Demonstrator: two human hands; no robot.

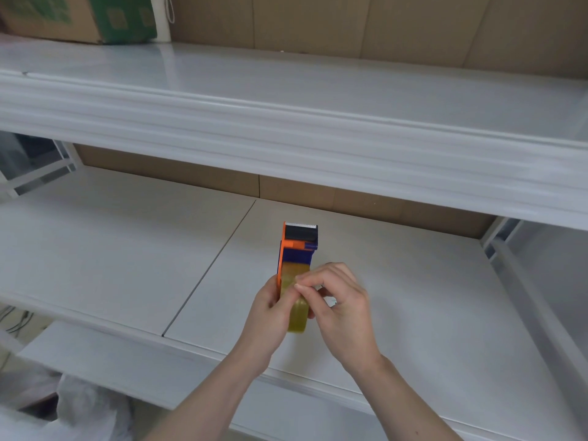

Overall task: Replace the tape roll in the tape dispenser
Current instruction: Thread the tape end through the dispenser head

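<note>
An orange and blue tape dispenser [297, 246] with a toothed metal blade at its far end is held above the white lower shelf [413, 297]. A yellowish clear tape roll [297, 316] sits in it. My left hand [270, 310] grips the dispenser's orange side from the left. My right hand [337, 300] pinches at the top of the tape roll with thumb and forefinger; whether a tape end is lifted I cannot tell. The dispenser's handle is hidden behind my hands.
A white upper shelf [286, 100] overhangs the far part of the lower one. A cardboard box with green print [82, 17] stands at its far left. Brown cardboard backs both shelves. White plastic bags [82, 409] lie on the floor at lower left.
</note>
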